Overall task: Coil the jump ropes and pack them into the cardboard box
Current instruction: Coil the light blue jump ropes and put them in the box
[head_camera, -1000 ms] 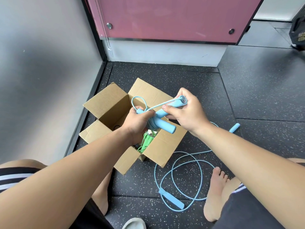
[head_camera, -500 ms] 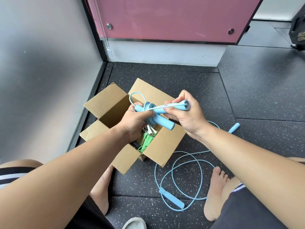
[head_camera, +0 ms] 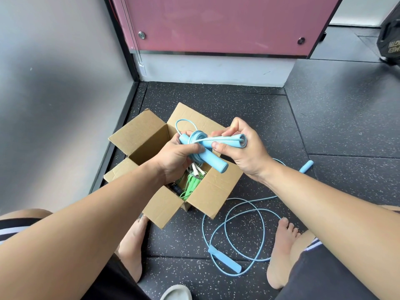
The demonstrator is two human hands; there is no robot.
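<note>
At frame centre we see the cardboard box (head_camera: 216,187), open on the floor with its four flaps spread. Inside lie a green jump rope (head_camera: 191,187) and white handles (head_camera: 195,168). Over the opening we see a light-blue jump rope (head_camera: 214,158), its cord wound round two crossed handles and one short loop free. A second light-blue jump rope (head_camera: 225,259) lies in loose loops at lower right, just beside the box.

A dark speckled floor (head_camera: 238,100) meets a grey wall (head_camera: 54,83) and a pink panel (head_camera: 216,24) bearing two screws. A black bag (head_camera: 389,40) sits far right, and a white slipper (head_camera: 176,293) lies at the bottom edge.
</note>
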